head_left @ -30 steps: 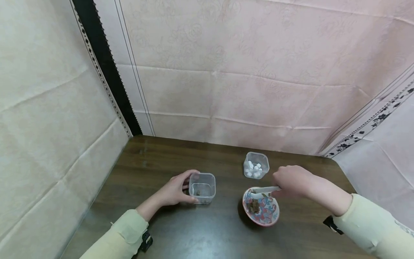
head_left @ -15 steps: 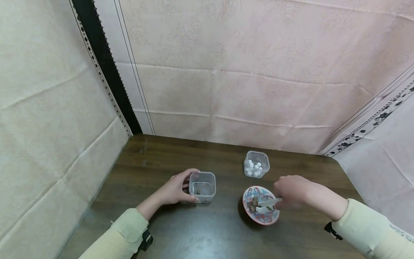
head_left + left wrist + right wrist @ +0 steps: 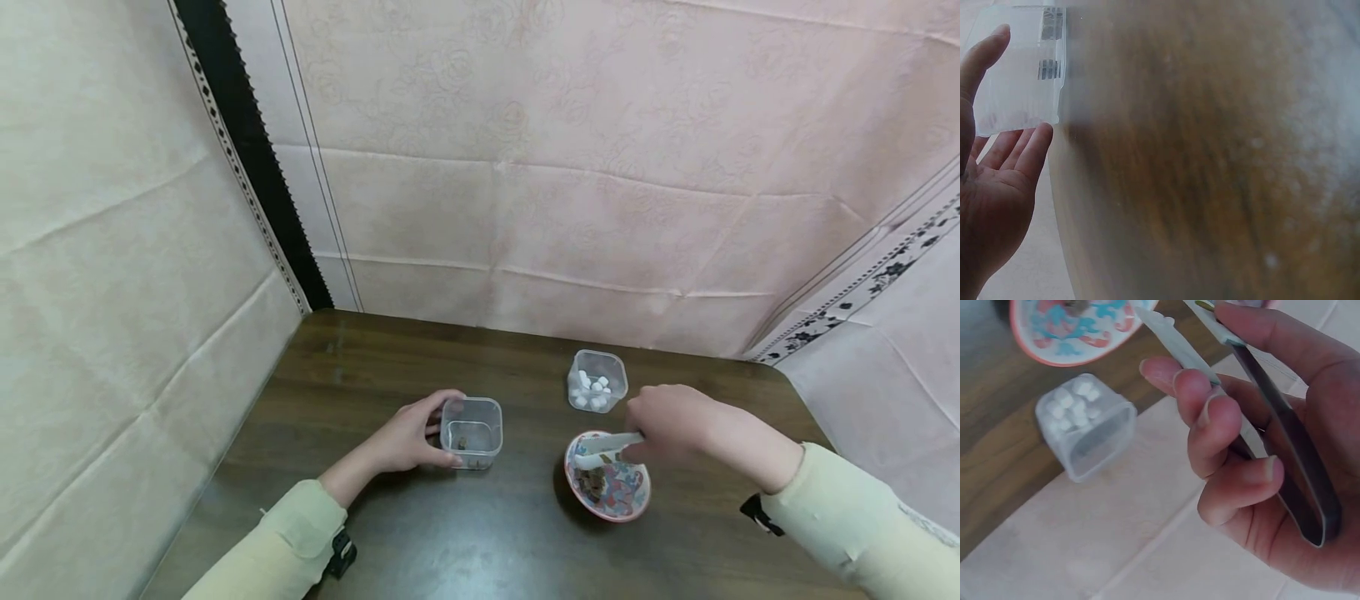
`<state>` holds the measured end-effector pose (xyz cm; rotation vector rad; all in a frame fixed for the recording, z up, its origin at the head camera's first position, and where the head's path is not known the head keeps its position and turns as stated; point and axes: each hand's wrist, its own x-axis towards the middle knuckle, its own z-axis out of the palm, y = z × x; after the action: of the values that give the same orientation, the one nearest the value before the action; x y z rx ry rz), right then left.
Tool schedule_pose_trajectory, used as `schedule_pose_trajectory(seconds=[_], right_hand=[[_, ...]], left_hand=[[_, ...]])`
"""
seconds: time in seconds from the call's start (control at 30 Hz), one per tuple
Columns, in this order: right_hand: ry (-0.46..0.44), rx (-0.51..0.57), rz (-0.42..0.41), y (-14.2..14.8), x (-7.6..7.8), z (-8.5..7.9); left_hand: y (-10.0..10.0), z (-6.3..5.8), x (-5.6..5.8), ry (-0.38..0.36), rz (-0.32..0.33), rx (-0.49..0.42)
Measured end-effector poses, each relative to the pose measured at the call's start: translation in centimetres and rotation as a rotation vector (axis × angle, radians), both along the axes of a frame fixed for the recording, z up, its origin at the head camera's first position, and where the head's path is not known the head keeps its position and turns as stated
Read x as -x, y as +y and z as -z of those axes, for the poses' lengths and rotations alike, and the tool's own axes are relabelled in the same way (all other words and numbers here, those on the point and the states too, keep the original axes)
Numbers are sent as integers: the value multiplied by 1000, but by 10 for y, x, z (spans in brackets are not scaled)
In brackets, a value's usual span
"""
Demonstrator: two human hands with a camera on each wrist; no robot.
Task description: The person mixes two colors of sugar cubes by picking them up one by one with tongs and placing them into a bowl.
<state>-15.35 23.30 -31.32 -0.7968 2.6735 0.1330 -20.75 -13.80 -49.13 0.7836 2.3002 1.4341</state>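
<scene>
My left hand (image 3: 416,435) grips a clear square plastic container (image 3: 472,433), thumb on its near side and fingers round its far side. A few small brown bits lie at its bottom. In the left wrist view the container (image 3: 1019,75) shows dark printed marks on its wall. My right hand (image 3: 671,423) holds small tongs (image 3: 600,450) with white tips and a dark bent metal body. In the right wrist view the two arms of the tongs (image 3: 1282,425) stand apart. Their tips overlap the patterned red-rimmed bowl (image 3: 626,496), where brown pieces (image 3: 590,483) lie.
Behind the bowl stands another clear plastic container (image 3: 597,381) holding several small white pieces (image 3: 592,387). Everything is on a dark wooden table (image 3: 405,533). Pale cloth (image 3: 480,208) hangs upright along the table's back and both sides.
The tongs dipped to the brown pieces half a second ago, and my right hand has since moved back up toward the bowl's far side. My left hand keeps its grip on the container.
</scene>
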Motion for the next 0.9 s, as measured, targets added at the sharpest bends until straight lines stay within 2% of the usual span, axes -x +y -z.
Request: schedule_pose_trajectory(seconds=[0.4,0.67,0.9], right_hand=[[79,61,-91,-47,25,-17],[62,49,-137,-87,42,-8],[71,-84,-140,-124,55,4]], left_hand=[[1,-2,-1,-5,-4,0],[1,-3,0,-11,-3,-6],[-1,0,1,-4,9,-17]])
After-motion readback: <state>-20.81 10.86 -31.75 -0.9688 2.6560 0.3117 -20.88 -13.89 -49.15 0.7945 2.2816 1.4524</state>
